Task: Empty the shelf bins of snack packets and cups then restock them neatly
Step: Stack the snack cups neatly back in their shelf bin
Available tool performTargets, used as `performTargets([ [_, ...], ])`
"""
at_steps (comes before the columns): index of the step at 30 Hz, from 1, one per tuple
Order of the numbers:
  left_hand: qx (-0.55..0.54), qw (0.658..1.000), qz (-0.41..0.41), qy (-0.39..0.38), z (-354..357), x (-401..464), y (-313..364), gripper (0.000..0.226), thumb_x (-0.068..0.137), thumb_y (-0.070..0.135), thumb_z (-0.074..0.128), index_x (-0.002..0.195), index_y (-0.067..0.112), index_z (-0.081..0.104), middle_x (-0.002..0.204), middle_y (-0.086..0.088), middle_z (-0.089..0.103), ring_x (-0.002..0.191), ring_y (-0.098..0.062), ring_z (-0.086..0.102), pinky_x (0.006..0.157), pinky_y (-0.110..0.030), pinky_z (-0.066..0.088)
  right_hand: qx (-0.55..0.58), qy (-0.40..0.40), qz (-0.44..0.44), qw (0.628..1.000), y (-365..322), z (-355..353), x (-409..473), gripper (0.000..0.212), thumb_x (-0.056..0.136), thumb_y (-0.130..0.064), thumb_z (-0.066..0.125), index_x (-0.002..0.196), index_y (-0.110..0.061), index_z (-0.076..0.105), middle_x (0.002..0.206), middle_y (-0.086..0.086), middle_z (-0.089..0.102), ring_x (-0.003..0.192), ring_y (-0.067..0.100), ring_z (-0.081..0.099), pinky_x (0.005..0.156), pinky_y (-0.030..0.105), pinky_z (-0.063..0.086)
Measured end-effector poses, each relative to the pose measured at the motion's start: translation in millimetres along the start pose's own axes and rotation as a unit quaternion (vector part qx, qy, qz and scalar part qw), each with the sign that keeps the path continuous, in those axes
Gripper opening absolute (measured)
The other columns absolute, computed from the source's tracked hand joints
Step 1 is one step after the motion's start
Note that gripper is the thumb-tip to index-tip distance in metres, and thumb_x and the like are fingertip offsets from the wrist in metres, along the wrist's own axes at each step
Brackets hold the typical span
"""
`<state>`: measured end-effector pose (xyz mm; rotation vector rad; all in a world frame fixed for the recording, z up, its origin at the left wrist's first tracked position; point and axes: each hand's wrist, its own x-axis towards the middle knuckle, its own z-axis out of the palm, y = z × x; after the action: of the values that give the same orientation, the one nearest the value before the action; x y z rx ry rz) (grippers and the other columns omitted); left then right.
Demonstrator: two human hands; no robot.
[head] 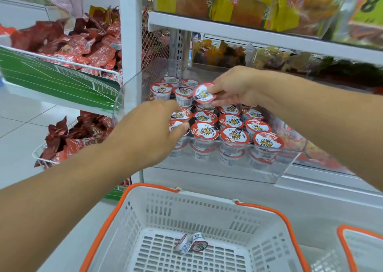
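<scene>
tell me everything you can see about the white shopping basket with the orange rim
The basket sits below the clear shelf bin, nearest the camera, upright with its mouth open. It looks like white plastic, its walls and floor pierced by slots, with an orange rim and orange handles folded down along the edges. Two small cups with red and white lids lie tipped on its floor, touching each other. Neither hand touches it. Its near edge is cut off by the frame.

cup lids [235,135]: red-and-white, tiger print | basket [186,215]: white lattice, orange rim | snack packets [83,48]: dark red | bin front [53,79]: green, white lines
</scene>
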<state>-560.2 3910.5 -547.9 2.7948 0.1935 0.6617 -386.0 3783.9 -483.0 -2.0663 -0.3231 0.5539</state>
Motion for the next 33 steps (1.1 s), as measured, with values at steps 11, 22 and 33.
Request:
performTargets([
  [11, -0.014, 0.999, 0.01, -0.036, -0.2, -3.5, -4.9, 0.039, 0.098, 0.046, 0.047, 0.126, 0.02, 0.056, 0.126, -0.003, 0.061, 0.113, -0.025, 0.055, 0.092, -0.037, 0.044, -0.004, 0.066, 0.07, 0.995, 0.9, 5.5, 17.7, 0.026, 0.094, -0.002, 0.064, 0.118, 0.0, 0.056, 0.109, 0.013, 0.062, 0.088, 0.027, 0.071, 0.069, 0.032, 0.063],
  [22, -0.067, 0.96, 0.268, -0.045, 9.0, -43.5, 18.4, 0.018, 0.082, 0.037, 0.059, 0.07, 0.024, 0.061, 0.056, 0.011, 0.051, 0.053, -0.014, 0.054, 0.057, -0.022, 0.037, -0.318, -0.334, -0.078, 0.884, 22.7, -11.4, -146.4, 0.03, 0.067, -0.021, 0.084, 0.097, -0.018, 0.079, 0.092, 0.005, 0.078, 0.075, 0.022, 0.076, 0.049, 0.026, 0.054],
  [33, 0.094, 0.796, -0.036, -0.596, 153.3, -149.1, -38.7, 0.062, 0.097, 0.044, 0.057, 0.149, 0.017, 0.034, 0.148, -0.007, 0.043, 0.131, -0.026, 0.045, 0.102, -0.033, 0.038, -0.529, -0.264, -0.087, 0.802, 376.8, 185.8, -51.1, 0.09, 0.093, 0.002, 0.058, 0.157, -0.038, 0.009, 0.167, 0.006, -0.003, 0.151, 0.037, 0.006, 0.11, 0.059, 0.034],
])
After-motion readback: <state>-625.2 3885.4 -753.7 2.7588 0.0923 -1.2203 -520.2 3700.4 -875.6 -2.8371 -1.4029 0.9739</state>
